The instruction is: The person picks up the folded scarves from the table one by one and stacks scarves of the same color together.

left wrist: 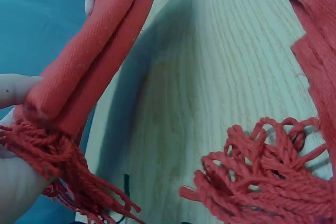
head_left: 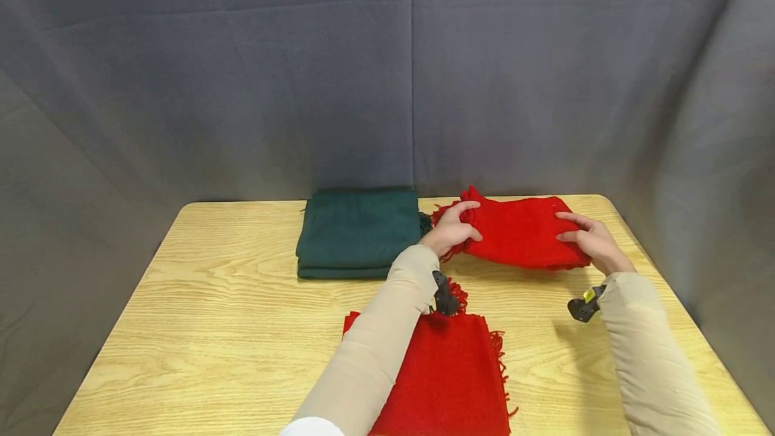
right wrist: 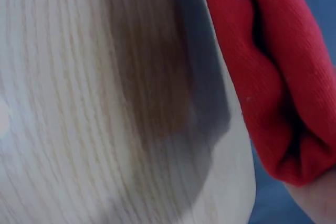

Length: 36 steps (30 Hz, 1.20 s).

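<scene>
Over the back right of the table, both hands hold a folded red scarf point(head_left: 522, 231) by its two ends. My left hand point(head_left: 447, 233) grips the fringed end, with the strands point(left wrist: 58, 156) hanging past the palm in the left wrist view. At the other end, my right hand point(head_left: 596, 245) pinches the folded side between thumb and fingers. In the right wrist view, the thick folds point(right wrist: 252, 72) are raised above the wood, with a shadow below; most of that hand is hidden.
A folded dark green scarf point(head_left: 360, 231) lies at the back, left of my left hand. Another red fringed scarf point(head_left: 448, 375) lies at the front, partly under my left forearm. A grey curtain point(head_left: 412, 86) hangs behind the wooden table point(head_left: 212, 328).
</scene>
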Each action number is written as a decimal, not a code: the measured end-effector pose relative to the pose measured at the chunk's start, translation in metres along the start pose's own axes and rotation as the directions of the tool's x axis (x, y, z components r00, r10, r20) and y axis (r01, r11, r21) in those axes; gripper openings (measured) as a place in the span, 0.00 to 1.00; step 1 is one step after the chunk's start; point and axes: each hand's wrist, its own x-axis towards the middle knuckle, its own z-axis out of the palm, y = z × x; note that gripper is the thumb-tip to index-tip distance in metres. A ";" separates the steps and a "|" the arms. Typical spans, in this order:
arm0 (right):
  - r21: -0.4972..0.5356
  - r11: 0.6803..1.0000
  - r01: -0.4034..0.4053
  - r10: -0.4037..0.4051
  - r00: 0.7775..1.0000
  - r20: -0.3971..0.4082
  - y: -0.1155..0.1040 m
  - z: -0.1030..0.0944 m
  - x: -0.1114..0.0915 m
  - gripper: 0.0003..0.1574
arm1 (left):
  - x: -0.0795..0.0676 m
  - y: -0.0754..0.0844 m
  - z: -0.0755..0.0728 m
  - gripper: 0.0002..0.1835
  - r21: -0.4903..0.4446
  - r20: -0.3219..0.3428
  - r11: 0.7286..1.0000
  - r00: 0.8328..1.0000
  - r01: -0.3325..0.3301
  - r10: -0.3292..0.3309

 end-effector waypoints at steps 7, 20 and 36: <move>0.022 0.999 0.046 -0.046 0.999 -0.012 -0.009 -0.003 -0.002 0.36 | -0.004 0.010 -0.003 0.34 0.029 -0.023 1.000 1.000 0.009 -0.008; 0.011 0.995 0.095 -0.095 0.995 -0.042 -0.025 -0.007 -0.009 0.35 | -0.010 0.023 -0.014 0.34 0.037 0.021 0.998 0.999 -0.050 0.049; -0.003 0.988 0.153 -0.152 0.986 -0.068 -0.045 -0.012 -0.040 0.33 | -0.028 0.045 -0.022 0.33 0.008 0.066 0.989 0.987 -0.150 0.149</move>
